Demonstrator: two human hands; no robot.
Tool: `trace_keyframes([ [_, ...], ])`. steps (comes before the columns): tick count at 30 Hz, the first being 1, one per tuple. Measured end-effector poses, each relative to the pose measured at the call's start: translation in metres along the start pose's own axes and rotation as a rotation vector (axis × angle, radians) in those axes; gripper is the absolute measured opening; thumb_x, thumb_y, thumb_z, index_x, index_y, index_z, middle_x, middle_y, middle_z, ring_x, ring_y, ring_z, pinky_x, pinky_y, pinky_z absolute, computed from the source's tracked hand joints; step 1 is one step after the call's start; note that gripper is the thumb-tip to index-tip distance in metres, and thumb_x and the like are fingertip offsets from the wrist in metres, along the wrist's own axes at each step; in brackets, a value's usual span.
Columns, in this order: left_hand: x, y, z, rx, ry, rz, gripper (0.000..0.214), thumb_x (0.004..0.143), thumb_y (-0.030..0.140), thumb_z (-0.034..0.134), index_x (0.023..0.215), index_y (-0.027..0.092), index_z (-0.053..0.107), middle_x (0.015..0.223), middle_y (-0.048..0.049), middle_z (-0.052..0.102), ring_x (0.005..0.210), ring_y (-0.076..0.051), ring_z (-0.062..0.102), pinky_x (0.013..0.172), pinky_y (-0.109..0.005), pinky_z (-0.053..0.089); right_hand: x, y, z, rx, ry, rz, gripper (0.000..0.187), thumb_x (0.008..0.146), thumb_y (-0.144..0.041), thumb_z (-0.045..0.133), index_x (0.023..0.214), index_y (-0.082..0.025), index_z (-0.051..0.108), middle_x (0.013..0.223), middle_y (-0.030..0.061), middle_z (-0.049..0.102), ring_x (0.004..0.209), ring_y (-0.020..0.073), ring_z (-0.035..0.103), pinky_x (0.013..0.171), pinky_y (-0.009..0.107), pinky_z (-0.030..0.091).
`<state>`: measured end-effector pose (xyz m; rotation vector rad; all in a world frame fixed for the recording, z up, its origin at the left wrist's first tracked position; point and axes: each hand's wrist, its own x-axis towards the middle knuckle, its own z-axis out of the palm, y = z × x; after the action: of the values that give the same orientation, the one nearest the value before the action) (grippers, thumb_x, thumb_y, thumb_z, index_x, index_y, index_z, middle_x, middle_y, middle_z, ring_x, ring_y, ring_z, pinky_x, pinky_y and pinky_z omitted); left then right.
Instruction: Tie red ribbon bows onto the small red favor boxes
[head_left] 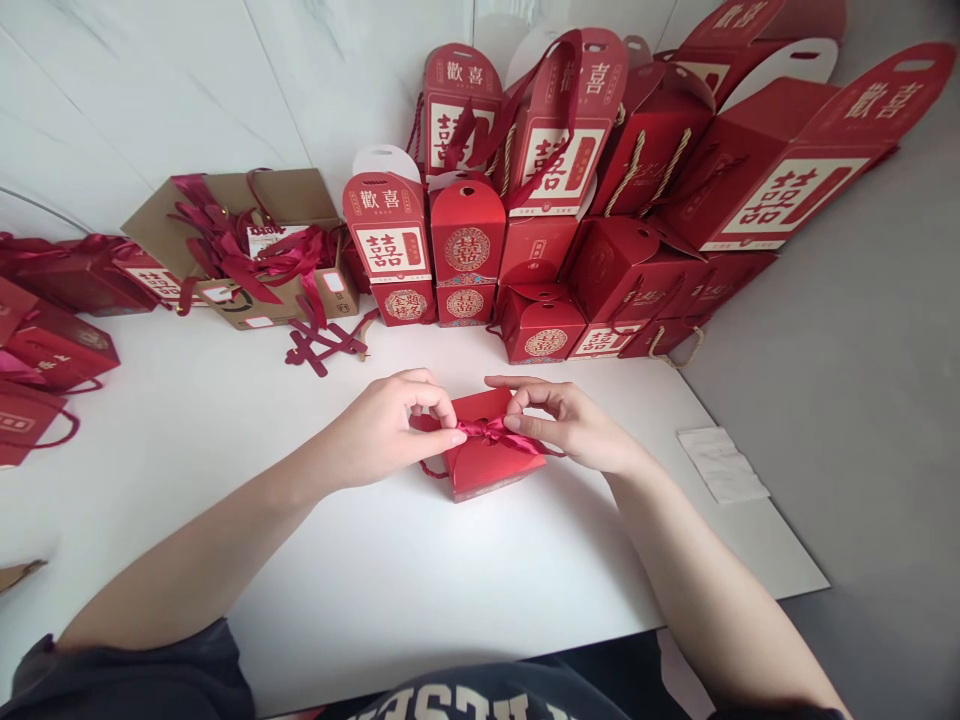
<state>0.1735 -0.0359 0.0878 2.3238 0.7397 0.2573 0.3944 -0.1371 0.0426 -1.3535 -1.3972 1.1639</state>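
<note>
A small red gift box [499, 468] stands on the white table in front of me, its top flaps folded together. Across its top runs a dark red satin ribbon [489, 430], knotted near the middle with loops to either side. My left hand [390, 430] pinches the ribbon's left side between thumb and forefinger. On the other side, my right hand [566, 422] is closed with thumb and forefinger on the ribbon's right part. A twisted red cord handle [433, 470] hangs at the box's left. The fingers partly hide the ribbon ends.
Behind stand stacked red gift boxes [469, 240], some with rope handles. A cardboard box [277, 312] holding ribbons stands back left, with dark red cut-out pieces [326, 345] before it. More red boxes [64, 345] sit far left. A folded white tissue [722, 465] lies right, near the grey wall.
</note>
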Motion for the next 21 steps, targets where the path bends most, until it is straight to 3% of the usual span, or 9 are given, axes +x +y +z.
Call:
trace_keyframes([
  [5, 0.001, -0.003, -0.003, 0.037, 0.017, -0.023, 0.019, 0.081, 0.035, 0.065, 0.071, 0.019, 0.065, 0.084, -0.0009, 0.059, 0.058, -0.009, 0.052, 0.041, -0.02, 0.033, -0.004, -0.002, -0.008, -0.048, 0.059, 0.015, 0.02, 0.086, -0.035, 0.064, 0.074, -0.02, 0.064, 0.137, 0.0065, 0.056, 0.123, 0.0255, 0.055, 0.108, 0.043, 0.031],
  [10, 0.005, -0.007, -0.001, 0.13, 0.131, 0.027, 0.015, 0.079, 0.028, 0.065, 0.067, 0.018, 0.062, 0.081, 0.0004, 0.059, 0.066, -0.01, 0.054, 0.051, -0.021, 0.039, -0.006, 0.002, -0.013, -0.062, 0.048, 0.015, 0.022, 0.088, -0.037, 0.06, 0.075, -0.019, 0.062, 0.134, 0.0068, 0.057, 0.114, 0.0241, 0.059, 0.102, 0.043, 0.039],
  [13, 0.008, -0.012, 0.002, 0.159, 0.146, 0.051, 0.008, 0.078, 0.028, 0.065, 0.08, 0.02, 0.065, 0.083, -0.0002, 0.058, 0.071, -0.012, 0.054, 0.053, -0.021, 0.042, -0.005, 0.006, -0.012, -0.074, 0.04, -0.009, 0.022, 0.088, -0.038, 0.06, 0.077, -0.019, 0.06, 0.13, 0.0075, 0.059, 0.109, 0.0233, 0.061, 0.098, 0.042, 0.043],
  [16, 0.012, -0.014, 0.002, 0.099, 0.097, 0.121, 0.02, 0.081, 0.023, 0.062, 0.099, 0.024, 0.068, 0.091, -0.0017, 0.056, 0.078, -0.013, 0.057, 0.06, -0.022, 0.048, -0.004, 0.008, -0.008, -0.085, 0.086, -0.08, 0.016, 0.087, -0.037, 0.061, 0.089, -0.021, 0.059, 0.122, 0.0064, 0.062, 0.111, 0.0226, 0.06, 0.098, 0.042, 0.044],
  [19, 0.015, -0.013, 0.0, 0.027, 0.007, 0.279, 0.023, 0.081, 0.01, 0.056, 0.083, 0.025, 0.074, 0.09, -0.0019, 0.054, 0.082, -0.013, 0.057, 0.075, -0.025, 0.05, -0.005, 0.006, -0.002, -0.073, 0.095, -0.137, 0.019, 0.091, -0.035, 0.057, 0.107, -0.024, 0.057, 0.124, 0.0068, 0.06, 0.111, 0.0209, 0.06, 0.097, 0.041, 0.045],
  [21, 0.015, -0.011, -0.002, 0.003, -0.086, 0.343, 0.032, 0.078, 0.003, 0.053, 0.069, 0.025, 0.075, 0.086, -0.0016, 0.055, 0.082, -0.012, 0.057, 0.078, -0.025, 0.05, -0.004, 0.006, 0.0, -0.103, 0.109, -0.183, 0.019, 0.092, -0.033, 0.055, 0.109, -0.024, 0.058, 0.126, 0.0069, 0.059, 0.114, 0.0202, 0.058, 0.1, 0.04, 0.043],
])
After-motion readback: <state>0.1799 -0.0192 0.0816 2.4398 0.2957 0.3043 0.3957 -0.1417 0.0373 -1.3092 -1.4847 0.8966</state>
